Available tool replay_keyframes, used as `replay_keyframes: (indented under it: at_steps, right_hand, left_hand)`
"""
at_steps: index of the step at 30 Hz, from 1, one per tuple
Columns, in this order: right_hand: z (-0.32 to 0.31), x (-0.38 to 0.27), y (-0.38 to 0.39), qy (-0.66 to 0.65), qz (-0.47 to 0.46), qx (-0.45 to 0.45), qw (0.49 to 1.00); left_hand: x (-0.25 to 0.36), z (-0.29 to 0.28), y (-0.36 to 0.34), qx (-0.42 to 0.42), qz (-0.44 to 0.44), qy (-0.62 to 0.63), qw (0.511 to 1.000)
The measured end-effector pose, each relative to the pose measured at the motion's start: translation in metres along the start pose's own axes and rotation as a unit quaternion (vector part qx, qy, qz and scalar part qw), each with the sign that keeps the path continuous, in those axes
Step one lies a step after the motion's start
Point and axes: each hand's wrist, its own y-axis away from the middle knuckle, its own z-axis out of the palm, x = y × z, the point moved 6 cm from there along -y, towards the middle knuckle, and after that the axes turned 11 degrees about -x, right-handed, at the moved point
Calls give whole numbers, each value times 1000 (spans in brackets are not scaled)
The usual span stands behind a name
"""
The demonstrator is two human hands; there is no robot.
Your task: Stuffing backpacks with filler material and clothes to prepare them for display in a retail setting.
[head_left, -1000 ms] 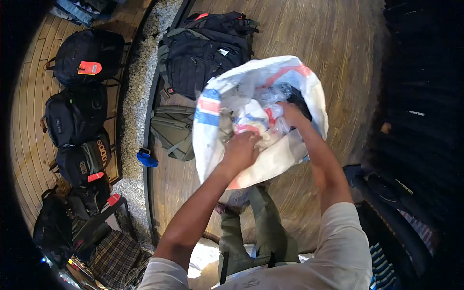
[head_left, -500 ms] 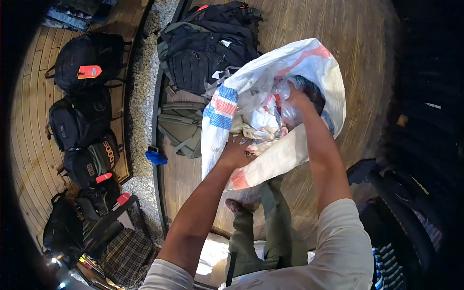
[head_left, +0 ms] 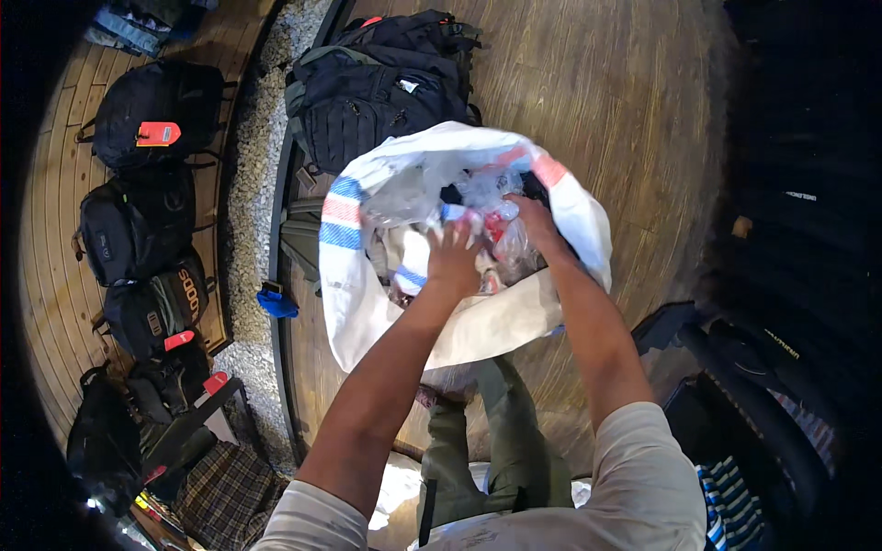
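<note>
While both my arms reach down into the mouth of the big white sack (head_left: 496, 342), what counts most, I judge, is where the clear plastic (head_left: 516, 244) lies from my fingers. It is crumpled inside the sack, just left of my right hand (head_left: 540, 228) and a little further off to the right of my left hand (head_left: 454, 262), so the right hand is the nearer one. Loose as it is, the piece seems longest along the line running away from my body, roughly in step with my right hand, which slants forward and inward along its far right edge.

My left hand is palm down with its fingers apart, spread over a white bundle (head_left: 414, 248) with blue stripes, and closed around nothing that I can see. My right fingers curve down at the plastic; their tips are partly lost among the folds, so I cannot tell whether they pinch it or only touch it. More see-through film (head_left: 401, 204) lies beyond the bundle, against the left inner wall. The sack's opening is wider from side to side than front to back. Beyond it lies a dark backpack (head_left: 354, 124) on the wooden floor (head_left: 625, 165).
</note>
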Motion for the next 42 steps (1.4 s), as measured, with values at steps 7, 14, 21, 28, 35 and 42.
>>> replay_keyframes:
  at_steps: [7,14,21,28,35,42]
  right_hand:
    - [-29,-20,125,-162,-26,44,985]
    - [-66,-141,207,-432,-22,38,901]
    - [-70,-260,321,-368,-104,-11,924]
    - [27,-430,419,-354,-252,-117,893]
    - [163,-609,476,-65,-431,-16,900]
    - [297,-699,486,-43,-410,-252,875]
  left_hand:
    - [-40,20,34,18,-13,44,999]
    - [-58,3,115,157,154,420,880]
    - [-72,-19,286,92,223,788,567]
    - [-105,19,480,313,297,759,487]
    - [-211,136,668,490,246,746,378]
    - [-236,208,802,518,240,751,332]
